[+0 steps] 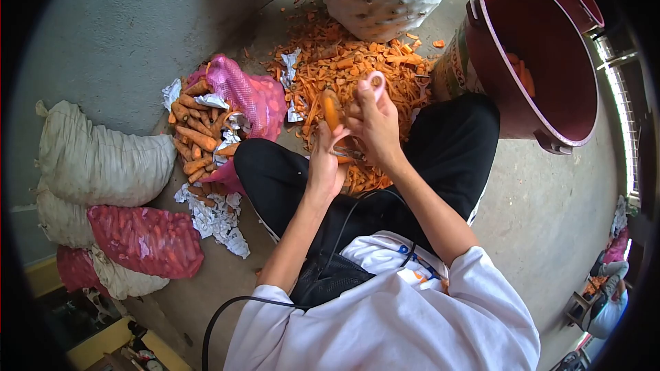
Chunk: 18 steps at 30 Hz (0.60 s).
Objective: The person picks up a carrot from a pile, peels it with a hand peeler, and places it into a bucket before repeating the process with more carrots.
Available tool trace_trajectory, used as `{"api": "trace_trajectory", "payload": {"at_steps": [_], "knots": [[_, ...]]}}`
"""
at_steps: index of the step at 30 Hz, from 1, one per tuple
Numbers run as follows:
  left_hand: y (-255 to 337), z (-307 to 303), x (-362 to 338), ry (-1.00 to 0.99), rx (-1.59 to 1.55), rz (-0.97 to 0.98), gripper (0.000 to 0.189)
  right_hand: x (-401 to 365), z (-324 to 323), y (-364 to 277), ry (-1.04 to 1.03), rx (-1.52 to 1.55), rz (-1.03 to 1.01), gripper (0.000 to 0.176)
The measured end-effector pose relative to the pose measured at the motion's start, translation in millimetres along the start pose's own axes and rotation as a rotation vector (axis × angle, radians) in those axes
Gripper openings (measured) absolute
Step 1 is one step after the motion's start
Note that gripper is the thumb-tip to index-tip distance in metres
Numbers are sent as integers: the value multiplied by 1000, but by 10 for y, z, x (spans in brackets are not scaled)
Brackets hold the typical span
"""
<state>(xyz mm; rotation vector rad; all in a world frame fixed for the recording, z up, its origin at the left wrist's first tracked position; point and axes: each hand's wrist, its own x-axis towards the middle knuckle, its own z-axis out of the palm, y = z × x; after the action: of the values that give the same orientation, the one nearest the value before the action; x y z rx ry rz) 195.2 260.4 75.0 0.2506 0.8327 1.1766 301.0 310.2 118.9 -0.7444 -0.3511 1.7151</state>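
Observation:
My left hand [325, 163] is closed around the lower part of a carrot [332, 110], whose upper end points away from me. In my right hand [377, 127], just beside it, is a pink-handled peeler [375, 81]; the ring end of its handle sticks out above the fingers. My fingers partly hide the peeler's working end. Both hands are over my lap, and beyond them a heap of orange carrot peelings and pieces [344, 55] covers the floor.
Unpeeled carrots [199, 130] spill from a pink mesh sack [251, 96] at left, near crumpled paper [216, 220]. Filled white sacks [103, 154] and a red mesh sack [148, 240] lie farther left. A maroon bin [543, 48] with carrots inside stands at right. Another person [608, 306] sits far right.

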Motion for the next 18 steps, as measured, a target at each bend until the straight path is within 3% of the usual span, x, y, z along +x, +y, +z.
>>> {"api": "trace_trajectory", "payload": {"at_steps": [4, 7, 10, 14, 16, 17, 18], "knots": [[-29, -130, 34, -89, -104, -48, 28, 41, 7, -22, -73, -128, 5, 22], [22, -28, -3, 5, 24, -80, 29, 85, -32, 55, -8, -81, -49, 22], [-98, 51, 8, 70, 59, 45, 34, 192, -111, 10, -54, -74, -92, 24], [-68, -14, -2, 68, 137, -9, 36, 182, -73, -3, -2, -133, 5, 24], [-33, -76, -81, 1, 243, -27, 36, 410, -137, -1, 16, -184, -151, 25], [-61, -54, -132, 29, 173, -129, 37, 597, -190, 25, 28, -204, -230, 25], [-79, -82, -182, -66, 210, -143, 39, 904, -295, 90, 2, -273, -304, 24]]}}
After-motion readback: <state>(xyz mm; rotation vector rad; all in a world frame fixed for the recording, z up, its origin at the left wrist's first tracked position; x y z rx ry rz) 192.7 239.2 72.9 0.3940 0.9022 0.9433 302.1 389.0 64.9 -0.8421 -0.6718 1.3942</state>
